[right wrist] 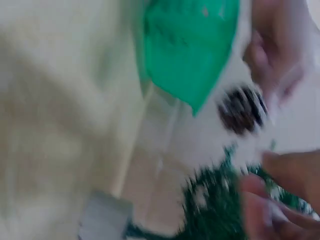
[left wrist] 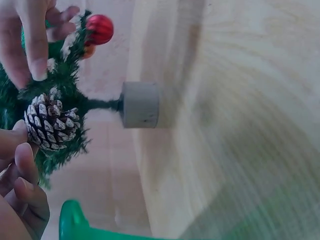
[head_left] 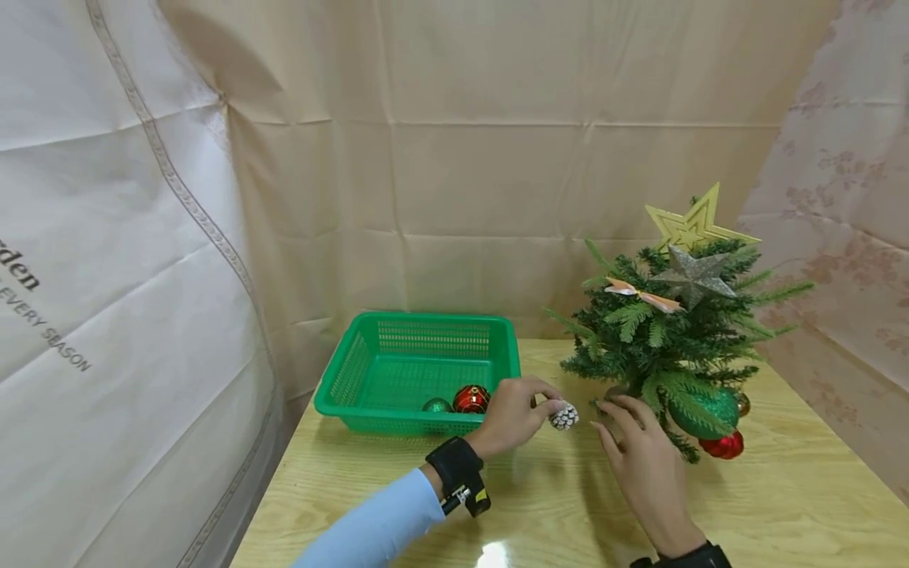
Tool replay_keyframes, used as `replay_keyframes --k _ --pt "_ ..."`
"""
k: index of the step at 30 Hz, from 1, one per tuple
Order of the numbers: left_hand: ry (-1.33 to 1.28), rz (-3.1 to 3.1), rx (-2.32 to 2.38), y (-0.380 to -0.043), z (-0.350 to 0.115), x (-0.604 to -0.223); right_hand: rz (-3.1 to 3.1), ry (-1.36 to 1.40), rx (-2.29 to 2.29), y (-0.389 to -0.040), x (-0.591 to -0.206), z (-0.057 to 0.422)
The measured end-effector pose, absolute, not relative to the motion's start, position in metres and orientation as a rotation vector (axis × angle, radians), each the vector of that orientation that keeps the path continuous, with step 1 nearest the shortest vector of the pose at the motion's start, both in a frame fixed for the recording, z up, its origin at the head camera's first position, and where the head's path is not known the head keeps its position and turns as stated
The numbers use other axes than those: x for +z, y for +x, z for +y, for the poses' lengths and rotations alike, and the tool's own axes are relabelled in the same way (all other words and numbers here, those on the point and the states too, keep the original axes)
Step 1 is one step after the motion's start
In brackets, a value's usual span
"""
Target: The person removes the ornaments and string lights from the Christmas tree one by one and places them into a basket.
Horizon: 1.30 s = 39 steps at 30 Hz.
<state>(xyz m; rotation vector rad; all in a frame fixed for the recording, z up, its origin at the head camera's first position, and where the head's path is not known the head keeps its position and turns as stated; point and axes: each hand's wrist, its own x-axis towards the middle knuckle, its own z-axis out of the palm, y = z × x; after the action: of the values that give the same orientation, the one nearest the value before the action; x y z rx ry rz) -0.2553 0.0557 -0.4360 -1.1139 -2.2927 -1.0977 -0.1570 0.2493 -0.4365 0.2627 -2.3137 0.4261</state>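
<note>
My left hand [head_left: 514, 416] pinches a white-tipped pinecone [head_left: 564, 416] between thumb and fingertips, just past the green basket's right side. In the left wrist view the pinecone [left wrist: 51, 122] appears in front of the small Christmas tree's branches. My right hand [head_left: 645, 457] is by the tree's lower left branches, its fingers slightly bent and apart from the pinecone. No object shows in its grasp, though the right wrist view is blurred. The tree [head_left: 639, 331] carries a gold star [head_left: 692, 225], a silver star [head_left: 694, 274], an orange-pink bow [head_left: 642, 296], and green [head_left: 706, 414] and red [head_left: 723, 444] balls.
A green plastic basket [head_left: 419, 422] stands left of the tree, with a red ball [head_left: 472, 399] and a green ball [head_left: 437, 405] inside. The tree's grey base [left wrist: 141, 105] rests on the wooden table [head_left: 540, 513]. Cloth curtains [head_left: 490, 173] hang behind and at both sides.
</note>
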Motion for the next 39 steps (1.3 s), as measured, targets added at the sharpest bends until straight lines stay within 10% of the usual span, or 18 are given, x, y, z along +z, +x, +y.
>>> replay_keyframes --k 39 --pt "-0.858 -2.241 -1.156 -0.291 -0.007 -0.407 -2.319 0.570 0.561 -0.202 -0.467 0.167"
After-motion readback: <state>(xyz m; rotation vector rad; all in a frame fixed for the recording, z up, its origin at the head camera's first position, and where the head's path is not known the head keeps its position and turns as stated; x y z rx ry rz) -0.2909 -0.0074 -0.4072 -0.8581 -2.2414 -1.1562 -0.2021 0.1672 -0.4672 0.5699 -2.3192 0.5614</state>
